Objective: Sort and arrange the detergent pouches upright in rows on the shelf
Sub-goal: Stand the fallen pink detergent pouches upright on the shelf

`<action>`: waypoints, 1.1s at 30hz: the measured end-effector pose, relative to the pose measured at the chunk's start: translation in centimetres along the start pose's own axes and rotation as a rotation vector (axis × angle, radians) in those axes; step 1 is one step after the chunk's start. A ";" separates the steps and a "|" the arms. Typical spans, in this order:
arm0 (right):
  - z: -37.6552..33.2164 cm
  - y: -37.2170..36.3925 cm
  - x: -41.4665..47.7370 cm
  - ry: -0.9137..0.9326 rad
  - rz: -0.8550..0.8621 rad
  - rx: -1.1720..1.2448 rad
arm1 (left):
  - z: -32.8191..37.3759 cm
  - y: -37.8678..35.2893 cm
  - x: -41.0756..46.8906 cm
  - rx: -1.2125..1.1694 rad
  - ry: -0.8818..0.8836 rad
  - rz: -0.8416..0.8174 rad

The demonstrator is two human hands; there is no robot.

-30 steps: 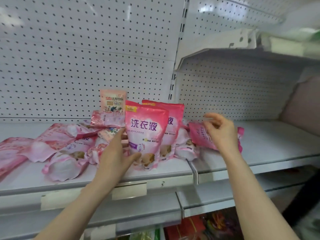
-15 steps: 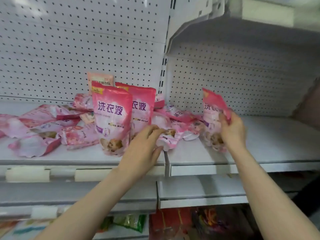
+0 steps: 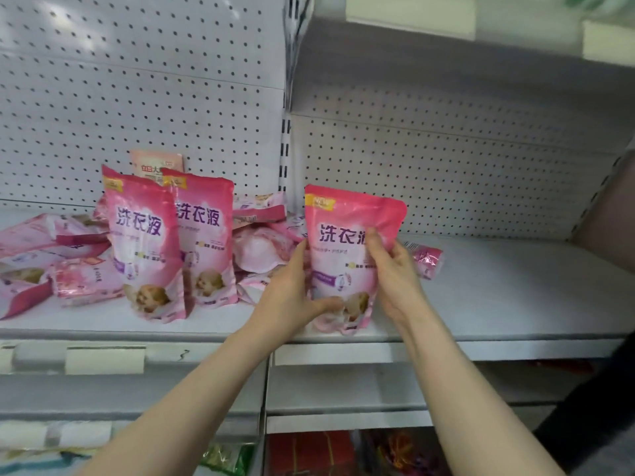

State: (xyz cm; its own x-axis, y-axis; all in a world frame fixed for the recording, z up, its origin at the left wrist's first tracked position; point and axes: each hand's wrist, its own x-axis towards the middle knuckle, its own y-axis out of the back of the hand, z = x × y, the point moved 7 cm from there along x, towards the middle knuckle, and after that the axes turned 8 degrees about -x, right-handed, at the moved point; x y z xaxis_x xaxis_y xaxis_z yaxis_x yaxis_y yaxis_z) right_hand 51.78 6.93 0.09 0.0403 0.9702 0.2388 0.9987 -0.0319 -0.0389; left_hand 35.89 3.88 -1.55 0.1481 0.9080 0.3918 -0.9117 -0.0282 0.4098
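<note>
Pouch labelled "NEW 洗衣液" is held upright, left grip and right grip curled round it.

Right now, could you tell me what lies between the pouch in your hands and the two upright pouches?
In the head view, fallen pink pouches lie heaped there, partly behind the left hand gripping the held pouch.
</note>
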 end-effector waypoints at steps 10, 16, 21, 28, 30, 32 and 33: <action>2.1 11.6 7.6 0.070 0.142 -1.314 | -1.2 -0.7 0.3 -0.014 0.035 0.142; 4.6 12.4 6.8 0.032 0.143 -1.716 | -1.2 -0.7 0.5 0.047 0.068 0.227; 2.7 10.9 0.8 -0.001 0.164 -1.794 | -1.6 -0.5 1.0 0.078 0.096 0.260; 1.5 7.9 -0.5 -0.242 0.079 -1.989 | -1.2 -0.4 1.3 0.101 0.087 0.240; 2.4 6.1 0.5 -0.208 0.078 -1.964 | -1.1 -0.4 1.1 0.092 0.080 0.230; 2.8 6.1 1.4 -0.199 0.114 -1.978 | -1.2 -0.3 1.0 0.077 0.088 0.222; 2.6 6.5 1.9 -0.178 0.127 -1.972 | -1.3 -0.2 0.9 0.076 0.093 0.220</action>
State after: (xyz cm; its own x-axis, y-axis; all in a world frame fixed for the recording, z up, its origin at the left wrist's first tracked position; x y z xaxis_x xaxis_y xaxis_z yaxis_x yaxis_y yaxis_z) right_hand 58.26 9.17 -2.25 0.2236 0.9460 0.2346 -0.3595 -0.1436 0.9220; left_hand 35.75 5.25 -2.31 -0.0900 0.9109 0.4026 -0.8862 -0.2577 0.3849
